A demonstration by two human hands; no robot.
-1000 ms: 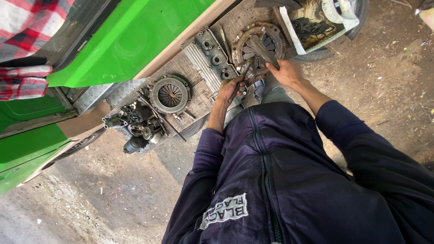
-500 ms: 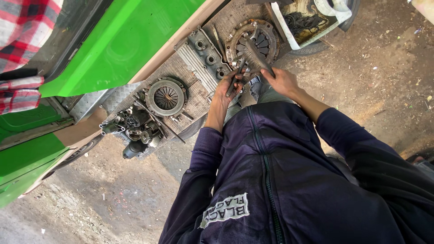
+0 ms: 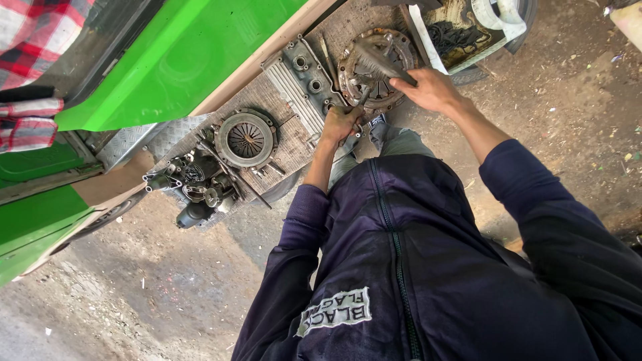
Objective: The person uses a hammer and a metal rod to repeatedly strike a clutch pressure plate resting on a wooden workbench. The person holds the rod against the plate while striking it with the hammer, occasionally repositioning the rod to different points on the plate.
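Two round clutch parts are counted: one rusty clutch pressure plate (image 3: 378, 67) and one clutch disc (image 3: 246, 139). One ribbed grey valve cover (image 3: 299, 83) is seen between them. One metal bar (image 3: 382, 63) is laid across the pressure plate. Two bare hands are counted, the left hand (image 3: 341, 122) and the right hand (image 3: 428, 90). One cluster of dark small engine parts (image 3: 194, 187) is seen; its pieces cannot be counted.
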